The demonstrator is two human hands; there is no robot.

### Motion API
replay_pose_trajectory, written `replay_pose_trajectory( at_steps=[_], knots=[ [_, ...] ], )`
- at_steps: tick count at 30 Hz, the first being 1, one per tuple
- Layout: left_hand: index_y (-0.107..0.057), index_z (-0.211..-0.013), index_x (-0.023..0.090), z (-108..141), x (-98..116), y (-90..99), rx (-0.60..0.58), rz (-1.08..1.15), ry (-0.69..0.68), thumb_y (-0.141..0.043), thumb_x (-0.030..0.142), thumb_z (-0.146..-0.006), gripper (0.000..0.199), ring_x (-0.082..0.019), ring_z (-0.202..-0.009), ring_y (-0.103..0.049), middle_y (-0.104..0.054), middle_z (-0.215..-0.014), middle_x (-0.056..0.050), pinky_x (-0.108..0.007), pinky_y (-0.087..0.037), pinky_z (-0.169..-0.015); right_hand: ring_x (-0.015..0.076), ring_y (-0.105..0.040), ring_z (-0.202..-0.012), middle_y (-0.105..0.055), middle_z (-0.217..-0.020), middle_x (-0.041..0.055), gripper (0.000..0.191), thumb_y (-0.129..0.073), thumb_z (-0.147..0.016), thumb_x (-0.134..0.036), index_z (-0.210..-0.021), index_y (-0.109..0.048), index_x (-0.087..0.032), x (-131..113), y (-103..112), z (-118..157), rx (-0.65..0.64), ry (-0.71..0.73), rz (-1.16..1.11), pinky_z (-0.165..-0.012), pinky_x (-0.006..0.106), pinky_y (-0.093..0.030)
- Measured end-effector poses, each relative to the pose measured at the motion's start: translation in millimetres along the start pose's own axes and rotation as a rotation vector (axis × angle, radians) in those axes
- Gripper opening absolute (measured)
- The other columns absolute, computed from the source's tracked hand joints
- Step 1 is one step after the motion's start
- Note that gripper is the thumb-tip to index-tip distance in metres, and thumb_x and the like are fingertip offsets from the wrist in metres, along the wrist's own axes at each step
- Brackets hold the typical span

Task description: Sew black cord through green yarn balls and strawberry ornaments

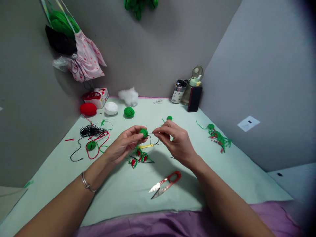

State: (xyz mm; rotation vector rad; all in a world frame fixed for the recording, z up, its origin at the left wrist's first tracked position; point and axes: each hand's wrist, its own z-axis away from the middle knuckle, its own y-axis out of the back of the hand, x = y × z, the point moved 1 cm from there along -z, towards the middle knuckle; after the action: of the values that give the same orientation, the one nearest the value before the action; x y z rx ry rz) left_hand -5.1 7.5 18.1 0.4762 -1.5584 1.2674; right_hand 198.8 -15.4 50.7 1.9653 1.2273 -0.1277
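My left hand [129, 140] pinches a small green crocheted ball [143, 133] between thumb and fingers. To its right, my right hand [172, 136] is closed on a thin needle [150, 133] that points at the ball's dark-marked side. A black thread [155, 144] hangs in a loop below, between the hands. Beneath them on the table lie a yellow strip [146, 146] and several small green and red crocheted pieces [142, 156]. Thread snips [166, 184] with red handles rest nearer to me, blades pointing left.
Black yarn [92, 131], red yarn [88, 109], white yarn [111, 108] and green yarn [129, 112] sit at left, near white stuffing [129, 96]. A phone [195, 99] leans beside a pen cup [178, 92] at back right. More crocheted pieces [219, 137] lie right.
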Motion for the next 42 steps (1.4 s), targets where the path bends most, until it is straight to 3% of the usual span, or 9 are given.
replay_pose_trajectory(
  at_steps=[15, 22, 42],
  knots=[
    [-0.072, -0.105, 0.019, -1.7, -1.9, 1.6, -0.013, -0.011, -0.034, -0.079, 0.022, -0.080, 0.027, -0.015, -0.099, -0.065, -0.071, -0.100, -0.003, -0.032, -0.046, -0.105, 0.0114, -0.050, -0.065, -0.054, -0.075, 0.0005, 0.015, -0.058, -0.094, -0.009, -0.093, -0.070, -0.017, -4.1, -3.0, 0.6, 0.000, 0.007, 0.041, -0.060, 0.026, -0.042],
    [-0.070, -0.098, 0.019, -1.1, -0.9, -1.0, 0.005, -0.017, -0.070, -0.082, 0.018, -0.075, 0.026, -0.014, -0.093, -0.067, -0.070, -0.095, -0.001, -0.033, -0.047, -0.102, 0.0103, -0.049, -0.063, -0.053, -0.074, -0.0005, 0.013, -0.060, -0.093, -0.009, -0.091, -0.070, -0.017, -4.8, -6.3, 0.6, -0.016, -0.083, -0.023, -0.059, 0.025, -0.041],
    [-0.069, -0.099, 0.019, 0.2, -1.7, 0.7, 0.000, -0.046, -0.080, -0.081, 0.018, -0.076, 0.026, -0.014, -0.094, -0.065, -0.069, -0.096, -0.001, -0.034, -0.046, -0.104, 0.0101, -0.047, -0.062, -0.053, -0.074, -0.0005, 0.013, -0.060, -0.092, -0.009, -0.091, -0.071, -0.017, -5.6, -2.2, 0.3, -0.046, -0.091, -0.057, -0.060, 0.026, -0.039]
  ],
)
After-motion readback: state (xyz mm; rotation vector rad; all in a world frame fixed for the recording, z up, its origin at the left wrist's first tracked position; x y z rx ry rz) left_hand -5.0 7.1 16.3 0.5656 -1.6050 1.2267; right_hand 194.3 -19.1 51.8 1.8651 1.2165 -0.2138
